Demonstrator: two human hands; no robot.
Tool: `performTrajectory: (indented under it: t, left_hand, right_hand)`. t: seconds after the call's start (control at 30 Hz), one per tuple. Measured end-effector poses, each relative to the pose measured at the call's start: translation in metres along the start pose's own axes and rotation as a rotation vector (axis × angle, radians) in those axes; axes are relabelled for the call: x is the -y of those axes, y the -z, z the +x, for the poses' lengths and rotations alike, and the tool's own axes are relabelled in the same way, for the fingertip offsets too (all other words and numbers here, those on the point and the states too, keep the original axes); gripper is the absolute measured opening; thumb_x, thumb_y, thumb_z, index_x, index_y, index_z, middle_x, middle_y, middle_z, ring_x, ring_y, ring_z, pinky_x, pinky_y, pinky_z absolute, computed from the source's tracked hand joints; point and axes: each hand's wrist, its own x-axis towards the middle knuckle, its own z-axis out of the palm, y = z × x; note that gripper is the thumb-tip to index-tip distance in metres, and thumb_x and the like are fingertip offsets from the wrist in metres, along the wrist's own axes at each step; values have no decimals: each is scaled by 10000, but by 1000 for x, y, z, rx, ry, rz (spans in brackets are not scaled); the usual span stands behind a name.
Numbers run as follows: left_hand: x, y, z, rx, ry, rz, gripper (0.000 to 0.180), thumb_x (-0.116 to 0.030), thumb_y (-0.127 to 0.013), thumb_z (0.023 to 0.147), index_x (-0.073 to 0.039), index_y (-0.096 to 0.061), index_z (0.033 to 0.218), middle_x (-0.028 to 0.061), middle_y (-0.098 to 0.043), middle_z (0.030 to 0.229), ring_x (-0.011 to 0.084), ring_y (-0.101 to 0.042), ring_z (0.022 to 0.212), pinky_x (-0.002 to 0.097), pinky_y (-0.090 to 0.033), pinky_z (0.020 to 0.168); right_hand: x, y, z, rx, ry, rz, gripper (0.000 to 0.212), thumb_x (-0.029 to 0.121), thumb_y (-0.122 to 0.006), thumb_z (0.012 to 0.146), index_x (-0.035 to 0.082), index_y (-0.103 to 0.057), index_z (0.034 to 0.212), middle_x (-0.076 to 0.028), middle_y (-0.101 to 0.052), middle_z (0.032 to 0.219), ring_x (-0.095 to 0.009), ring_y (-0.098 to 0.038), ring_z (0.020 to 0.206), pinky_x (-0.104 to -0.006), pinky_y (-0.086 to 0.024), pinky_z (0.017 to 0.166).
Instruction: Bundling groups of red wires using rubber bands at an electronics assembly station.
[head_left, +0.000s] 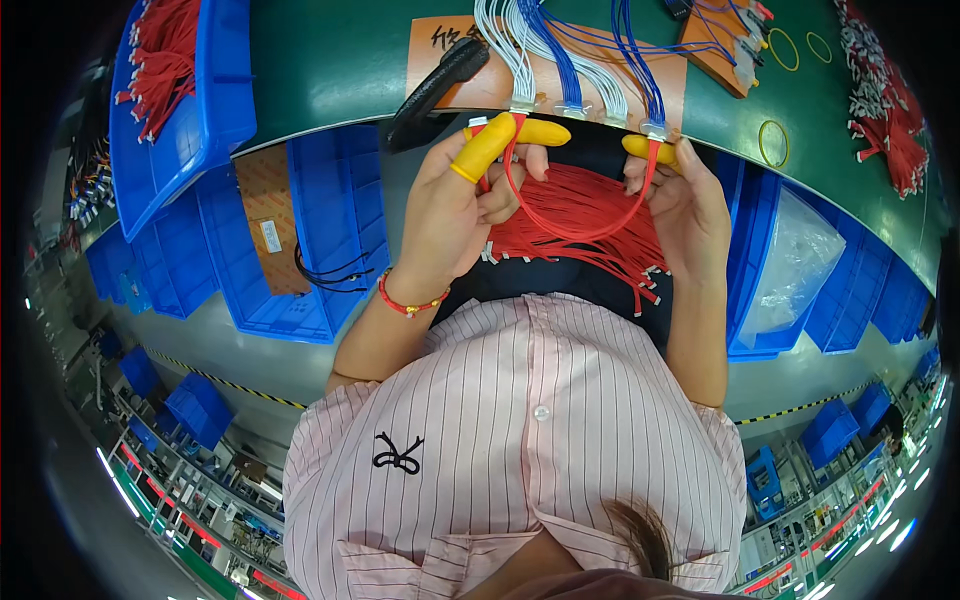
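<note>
A red cable hangs in a loop between my two hands, its ends up at the white connectors along the table's near edge. My left hand, with yellow finger cots on it, is closed on the cable's left end at a connector. Another red strand with a white plug shows at its fingers. Thumb and fingers of my right hand pinch the right end just below a connector with blue wires. Whether the ends are seated is too small to tell. Below the loop, a bundle of red cables lies across my lap.
White wires and blue wires run over an orange board on the green table. A black curved object lies left. Blue bins flank me; more red cables fill one. Yellow rings lie right.
</note>
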Motion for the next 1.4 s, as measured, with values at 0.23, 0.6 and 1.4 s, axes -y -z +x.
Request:
performTrajectory:
  t: [0.23, 0.6, 1.4]
  left_hand:
    - [1, -1, 11, 15, -12, 24, 360, -230, -399, 1031, 85, -568, 1067, 35, -564, 736, 2, -258, 449, 179, -172, 409]
    - [3, -7, 7, 0, -80, 72, 309, -222, -410, 1025, 37, -578, 1006, 40, -547, 712, 86, -444, 610, 234, -387, 645]
    - [25, -26, -10, -5, -24, 236, 318, -171, -523, 990, 19, -569, 1242, -57, -454, 684, -12, -294, 497, 185, -205, 443]
  right_hand:
    - [-18, 17, 7, 114, 142, -16, 432, 299, -415, 1006, -74, -594, 1134, -179, -665, 1002, -213, -615, 891, -366, -450, 876]
    - [-59, -18, 25, 226, 714, -1491, 184, 156, -703, 802, 15, -678, 917, -136, -639, 818, -314, -586, 796, -409, -446, 764]
    - [-21, -25, -22, 154, 360, -570, 351, -11, -609, 902, -25, -493, 1234, -76, -644, 939, -111, -632, 861, -251, -496, 819]
